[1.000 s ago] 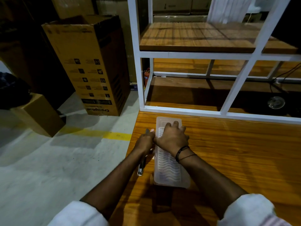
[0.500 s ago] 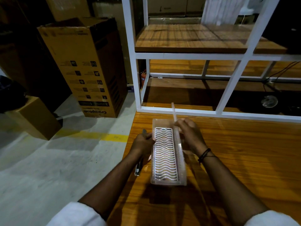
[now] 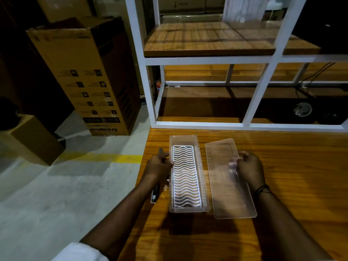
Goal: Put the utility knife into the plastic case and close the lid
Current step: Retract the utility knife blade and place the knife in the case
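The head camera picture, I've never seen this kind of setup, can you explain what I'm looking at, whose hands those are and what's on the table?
There is no machine here: a person wears a camera on their head, so you look forward and down at their own two bare arms. On the wooden table stands a clear plastic case, open, with a white wavy grid inside. The left hand holds the utility knife beside the case's left wall. The right hand holds the clear lid, which is off the case and just to its right. Beyond the table are a white-framed shelf and a tall cardboard box on the floor.
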Tool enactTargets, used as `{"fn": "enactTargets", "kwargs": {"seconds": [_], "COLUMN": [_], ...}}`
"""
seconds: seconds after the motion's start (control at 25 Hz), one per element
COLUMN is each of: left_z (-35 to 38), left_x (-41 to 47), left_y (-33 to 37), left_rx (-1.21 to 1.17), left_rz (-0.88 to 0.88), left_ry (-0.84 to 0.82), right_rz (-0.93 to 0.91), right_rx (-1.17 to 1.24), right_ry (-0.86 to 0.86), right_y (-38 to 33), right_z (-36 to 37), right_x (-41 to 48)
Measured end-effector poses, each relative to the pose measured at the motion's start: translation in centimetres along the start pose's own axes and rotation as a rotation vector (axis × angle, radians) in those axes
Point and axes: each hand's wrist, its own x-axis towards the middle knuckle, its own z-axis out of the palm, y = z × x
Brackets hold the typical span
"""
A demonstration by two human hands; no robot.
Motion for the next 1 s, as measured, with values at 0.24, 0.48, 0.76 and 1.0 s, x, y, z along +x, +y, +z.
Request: {"fn": "enactTargets", "kwargs": {"seconds": [0.24, 0.48, 0.76, 1.0], "left_z": [-0.3, -0.9, -1.4, -1.0], "left_x": [-0.1, -0.1, -2.5, -2.7], "left_y": [-0.1, -0.8, -5.6, -4.6], "left_rx": [0.0, 0.061, 0.535, 0.646], "left_rz": [0.009, -0.026, -0.182, -0.14], "left_ry": [0.0, 0.076, 0.269, 0.287], "right_rz": [-0.013, -0.117, -0.265, -0.305], "right_rx": [-0.005, -0.106, -0.117, -0.05], "right_ry": [0.065, 0.037, -0.046, -0.093], "right_y": [1.1, 0.5, -1.8, -2.8], "right_z": [1.2, 3.6, 5.7, 6.2], "right_x": [-0.4, -2.2, -4.5, -5.2]}}
